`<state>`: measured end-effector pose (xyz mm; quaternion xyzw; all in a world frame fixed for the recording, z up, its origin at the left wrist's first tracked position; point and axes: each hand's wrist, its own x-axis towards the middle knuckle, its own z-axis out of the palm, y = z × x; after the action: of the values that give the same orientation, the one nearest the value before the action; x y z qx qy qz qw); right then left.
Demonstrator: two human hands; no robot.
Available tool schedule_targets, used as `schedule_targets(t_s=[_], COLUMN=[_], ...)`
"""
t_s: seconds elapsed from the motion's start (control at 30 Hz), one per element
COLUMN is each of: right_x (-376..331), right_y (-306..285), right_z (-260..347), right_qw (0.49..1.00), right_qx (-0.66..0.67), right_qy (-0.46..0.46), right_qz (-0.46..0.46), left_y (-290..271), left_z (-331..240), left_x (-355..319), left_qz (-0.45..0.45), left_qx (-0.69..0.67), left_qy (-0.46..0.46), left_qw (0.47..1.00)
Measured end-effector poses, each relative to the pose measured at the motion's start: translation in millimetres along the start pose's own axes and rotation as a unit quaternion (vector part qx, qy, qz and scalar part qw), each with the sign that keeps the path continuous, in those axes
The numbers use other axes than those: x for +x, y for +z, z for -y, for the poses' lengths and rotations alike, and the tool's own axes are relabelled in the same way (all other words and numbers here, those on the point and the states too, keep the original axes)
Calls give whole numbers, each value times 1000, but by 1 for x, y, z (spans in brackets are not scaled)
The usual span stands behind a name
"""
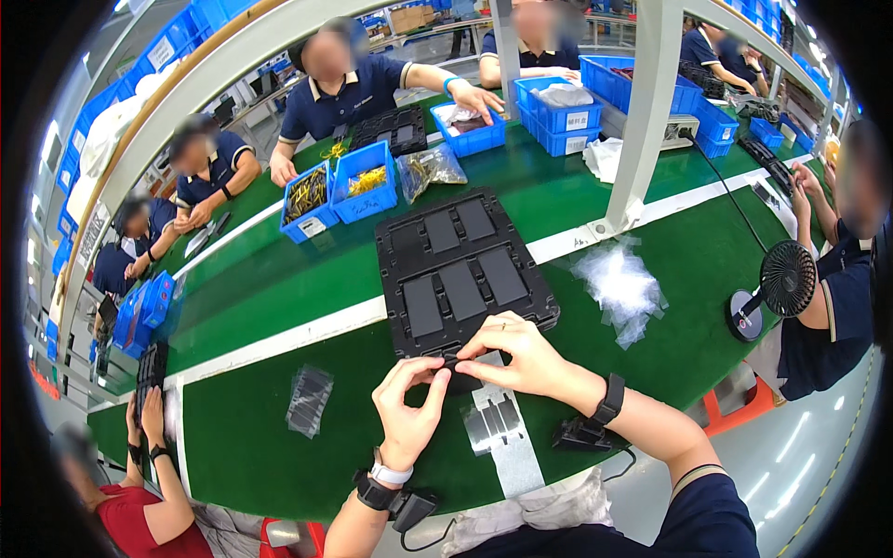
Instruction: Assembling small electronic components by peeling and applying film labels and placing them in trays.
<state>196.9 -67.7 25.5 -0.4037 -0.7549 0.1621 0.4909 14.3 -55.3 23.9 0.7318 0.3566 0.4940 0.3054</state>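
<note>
1 black tray [400,244] with 5 dark plates [462,290]; 2 hands [409,414]; 1 fan [786,279]; 2 blue bins [365,182] of yellow parts; 1 pile of clear bags [621,284].

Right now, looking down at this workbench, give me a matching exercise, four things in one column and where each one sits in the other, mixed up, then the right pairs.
Things:
1. black tray of dark panels
2. small black desk fan
3. pile of clear plastic bags
4. blue bin of yellow parts

Places:
A. far right, by a co-worker's arm
B. far side of the white stripe, left of the tray
C. just beyond both hands
D. between tray and fan

Pairs: 1-C, 2-A, 3-D, 4-B. The left hand and right hand pinch a small dark part at the tray's near edge.
</note>
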Motion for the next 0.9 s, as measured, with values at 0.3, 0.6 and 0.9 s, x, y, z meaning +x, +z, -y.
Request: schedule_targets(t_s=[0.3,0.6,0.9], right_x=[-6,-3,-4], right_y=[6,2,4], right_z=[-1,3,-2], right_qw=[1000,998,1000], right_qx=[-19,-45,-19], right_qy=[-21,-37,-24], right_qz=[-12,0,2], left_y=[-3,-2,-4], left_z=[-5,-5,-1], left_x=[-5,-4,0], left_qz=[3,3,6], left_qx=[30,24,47], left_qy=[-21,-19,16], left_qw=[999,1000,999])
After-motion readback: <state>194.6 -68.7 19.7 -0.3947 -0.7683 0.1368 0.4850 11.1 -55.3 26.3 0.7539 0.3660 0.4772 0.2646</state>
